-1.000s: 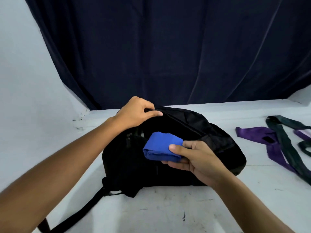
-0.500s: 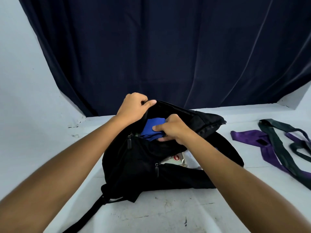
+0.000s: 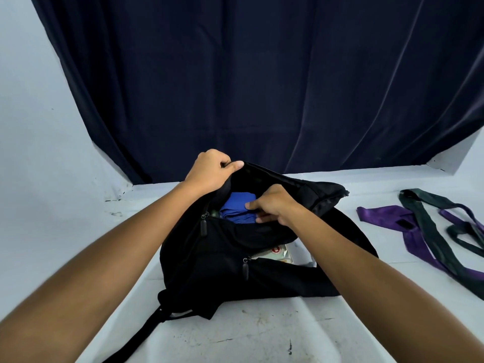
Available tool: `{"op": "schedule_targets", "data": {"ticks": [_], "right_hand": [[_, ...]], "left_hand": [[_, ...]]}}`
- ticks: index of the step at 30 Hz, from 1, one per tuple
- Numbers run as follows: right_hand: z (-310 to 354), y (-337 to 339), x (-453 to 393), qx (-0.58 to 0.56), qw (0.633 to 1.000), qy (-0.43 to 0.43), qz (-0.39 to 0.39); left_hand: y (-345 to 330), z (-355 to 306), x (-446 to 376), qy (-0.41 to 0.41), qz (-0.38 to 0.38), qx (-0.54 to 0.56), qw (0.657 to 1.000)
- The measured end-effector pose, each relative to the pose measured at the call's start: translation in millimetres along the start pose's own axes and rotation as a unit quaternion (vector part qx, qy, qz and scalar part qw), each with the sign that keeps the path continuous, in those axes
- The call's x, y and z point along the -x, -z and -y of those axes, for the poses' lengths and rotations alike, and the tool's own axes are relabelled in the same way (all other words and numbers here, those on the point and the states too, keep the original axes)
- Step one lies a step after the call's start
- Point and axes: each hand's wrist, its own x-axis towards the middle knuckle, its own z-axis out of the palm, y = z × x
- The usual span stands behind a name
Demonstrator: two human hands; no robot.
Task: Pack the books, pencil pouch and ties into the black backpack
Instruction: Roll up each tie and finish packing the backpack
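While left hand (image 3: 209, 171) grips black backpack (image 3: 209, 263) rim, right hand (image 3: 272, 205) pinches blue tie (image 3: 237, 206) inside; red label (image 3: 275, 249) unreadable

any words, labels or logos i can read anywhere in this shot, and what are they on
None can be read.
Round red mark on the white item showing in the black backpack lower opening: too blurred to read.
Black tag on the purple tie: no legible text.

You've got one black backpack (image 3: 209, 260), three ties: blue (image 3: 237, 209), purple (image 3: 387, 214), dark green (image 3: 429, 221).
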Motion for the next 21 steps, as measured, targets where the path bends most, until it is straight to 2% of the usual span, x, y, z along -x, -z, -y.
{"op": "schedule_targets", "data": {"ticks": [4, 8, 13, 16, 21], "right_hand": [[5.0, 12.5, 23.3, 0.075, 0.996, 0.052, 0.003], [14.6, 32.6, 61.4, 0.081, 0.989, 0.096, 0.074], [16.9, 76.7, 90.6, 0.021, 0.976, 0.129, 0.173], [8.2, 111.1, 92.5, -0.008, 0.98, 0.14, 0.141], [-26.5, 175.9, 82.3, -0.084, 0.989, 0.107, 0.054]], "left_hand": [[-2.3, -0.2, 2.4, 0.0, 0.009, 0.009, 1.0], [-3.3, -3.5, 9.1, 0.001, 0.031, 0.02, 0.999], [4.8, -24.7, 21.6, -0.019, 0.152, 0.039, 0.987], [6.5, -44.2, 21.3, -0.029, 0.203, 0.039, 0.978], [-32.0, -92.2, -0.2, -0.058, 0.214, 0.054, 0.974]]}}
